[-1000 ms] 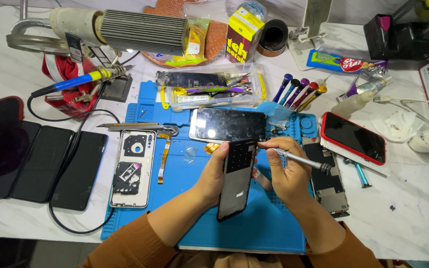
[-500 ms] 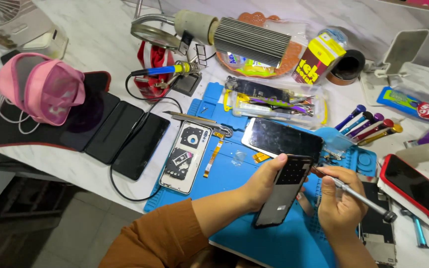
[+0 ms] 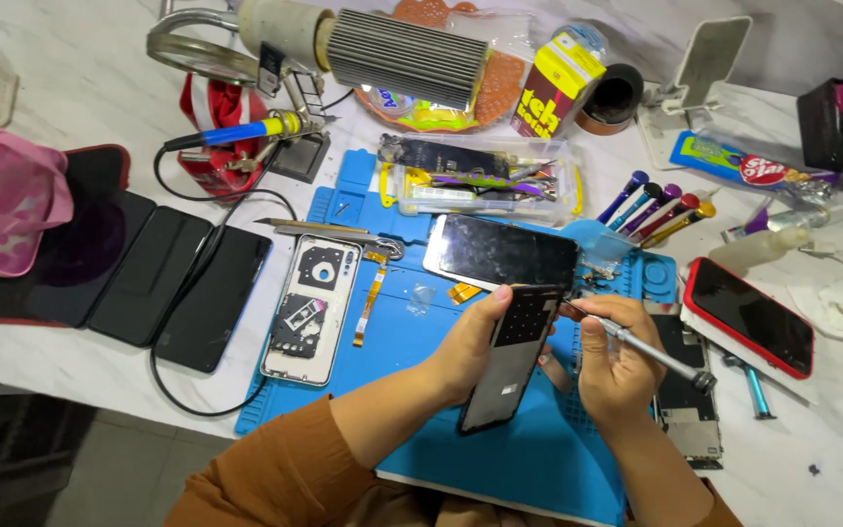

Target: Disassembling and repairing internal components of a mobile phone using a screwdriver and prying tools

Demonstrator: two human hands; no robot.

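My left hand (image 3: 462,349) grips a dark phone part (image 3: 511,356) tilted on its edge above the blue work mat (image 3: 412,322). My right hand (image 3: 617,366) holds a slim silver screwdriver (image 3: 648,348) with its tip at the part's upper right edge. A phone with a dark screen (image 3: 501,253) lies on the mat just beyond my hands. An opened white phone back frame (image 3: 310,306) rests at the mat's left side, with an orange flex cable (image 3: 370,296) beside it.
Several dark phones (image 3: 148,283) and a pink cap (image 3: 7,205) lie at left. A clear parts box (image 3: 485,181), coloured screwdrivers (image 3: 658,208), a soldering iron (image 3: 236,132) and a lamp (image 3: 382,44) stand behind. A red-cased phone (image 3: 748,314) and a circuit board (image 3: 683,390) lie at right.
The view has swung back to the right and the left side of the table has slid out of view. My hands stay on the dark phone part with the screwdriver at its edge.
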